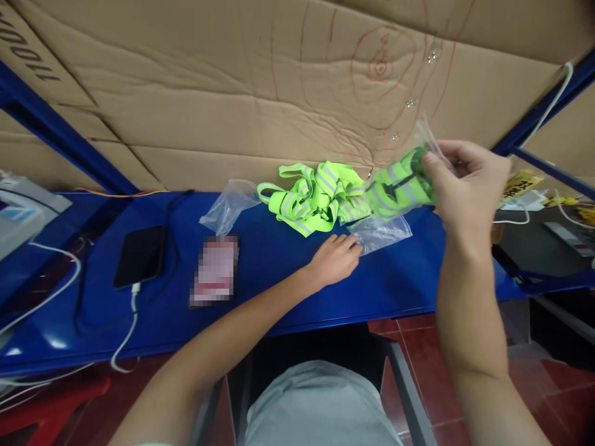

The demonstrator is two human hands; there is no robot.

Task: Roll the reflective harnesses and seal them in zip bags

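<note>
My right hand (469, 183) pinches the top of a clear plastic bag (430, 137), tilted above the blue table. Inside it is a neon-green strap (402, 186) with silver reflective stripes and a black part. To its left lies a loose heap of similar green reflective straps (307, 198), touching or close to the lower end of the bag; the exact contact is unclear. My left hand (335, 259) rests on the table in front of the heap, fingers extended and slightly bent. Its fingertips are at the edge of another clear plastic bag (385, 235).
A crumpled clear bag (230, 207) lies left of the heap. Further left are a blurred-out pinkish rectangular item (214, 271) and a black phone (140, 256) on a white cable (134, 310). A cardboard wall (209, 124) stands behind the blue table (288, 313). Blue frame bars flank both sides.
</note>
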